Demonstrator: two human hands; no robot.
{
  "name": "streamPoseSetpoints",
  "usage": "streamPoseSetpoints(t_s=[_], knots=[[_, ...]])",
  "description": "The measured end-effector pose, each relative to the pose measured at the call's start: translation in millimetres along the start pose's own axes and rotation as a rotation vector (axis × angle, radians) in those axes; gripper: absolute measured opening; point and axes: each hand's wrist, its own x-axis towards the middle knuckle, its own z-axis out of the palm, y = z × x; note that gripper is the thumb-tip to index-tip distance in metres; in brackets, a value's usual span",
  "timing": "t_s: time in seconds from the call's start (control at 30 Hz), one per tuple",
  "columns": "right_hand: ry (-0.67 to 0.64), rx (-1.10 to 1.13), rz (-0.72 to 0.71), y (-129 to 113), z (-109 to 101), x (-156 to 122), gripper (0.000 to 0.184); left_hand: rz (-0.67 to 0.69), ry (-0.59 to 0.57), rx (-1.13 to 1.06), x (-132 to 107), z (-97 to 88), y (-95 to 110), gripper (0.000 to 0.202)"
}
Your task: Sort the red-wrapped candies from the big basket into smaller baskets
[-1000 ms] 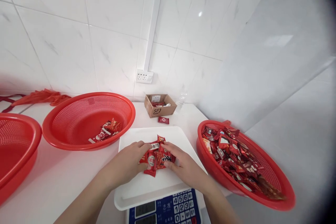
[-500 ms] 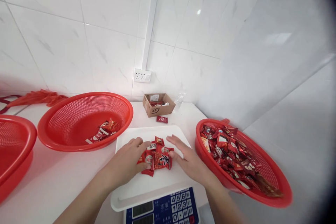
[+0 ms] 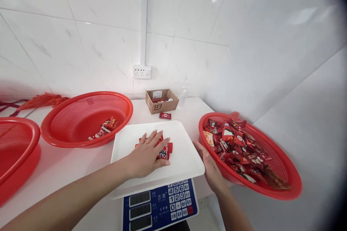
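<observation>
My left hand (image 3: 148, 155) lies with its fingers spread over several small red snack packets (image 3: 164, 153), which it partly covers. The packets rest on a white plastic tray (image 3: 181, 135). At the tray's right edge, my right hand (image 3: 210, 166) grips the rim, with some of its fingers hidden beneath. The tray sits over a blue electronic scale (image 3: 159, 205), and its near side looks raised from the scale. Keys and dark displays show on the scale's front panel.
To the right stands a red basket (image 3: 295, 184) full of red packets. A red basket (image 3: 51, 140) with a few packets and another red basket (image 3: 34, 126) are at left. Behind the tray are a cardboard box (image 3: 169, 107), one red packet (image 3: 165, 116) and a clear bottle (image 3: 183, 95).
My right hand has moved from beside the packets to the tray's right edge and taken hold of it. My left hand has flattened over the packets. The tray has lifted and tilted.
</observation>
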Motion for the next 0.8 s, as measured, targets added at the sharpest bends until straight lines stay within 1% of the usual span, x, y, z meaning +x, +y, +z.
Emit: streamPoseSetpoints(t_s=[0.1,0.2,0.33,0.4,0.47,0.53,0.6,0.63,0.7,0.8], knots=[[-0.06,0.091,0.026,3,1,3,0.061,-0.001,-0.045,0.042,7,3.5,3,0.071],[-0.123,0.061,0.015,-2,-3,4,0.06,0.073,-0.064,0.081,7,2.2,-2,0.068],[-0.118,-0.084,0.024,-12,-15,3,0.063,0.192,-0.06,0.105,2,-2.9,-13,0.065],[-0.112,-0.193,-0.001,-17,-19,3,0.065,0.203,-0.039,0.11,-4,-5.3,-17,0.065],[-0.13,-0.316,-0.06,-25,-20,5,0.066,0.136,-0.02,0.103,-12,-8.2,-20,0.067],[-0.148,-0.44,-0.135,-35,-17,8,0.067,0.013,-0.022,0.106,-22,-12.1,-23,0.068],[-0.181,-0.531,-0.205,-48,-11,12,0.067,-0.109,-0.047,0.127,-33,-16.4,-26,0.069],[-0.215,-0.558,-0.235,-55,-6,14,0.066,-0.156,-0.066,0.136,-38,-18.2,-28,0.071],[-0.326,-0.583,-0.293,-68,5,20,0.064,-0.221,-0.103,0.154,-45,-19.9,-33,0.073],[-0.469,-0.61,-0.372,-80,25,31,0.064,-0.241,-0.128,0.196,-47,-16.5,-38,0.069]])
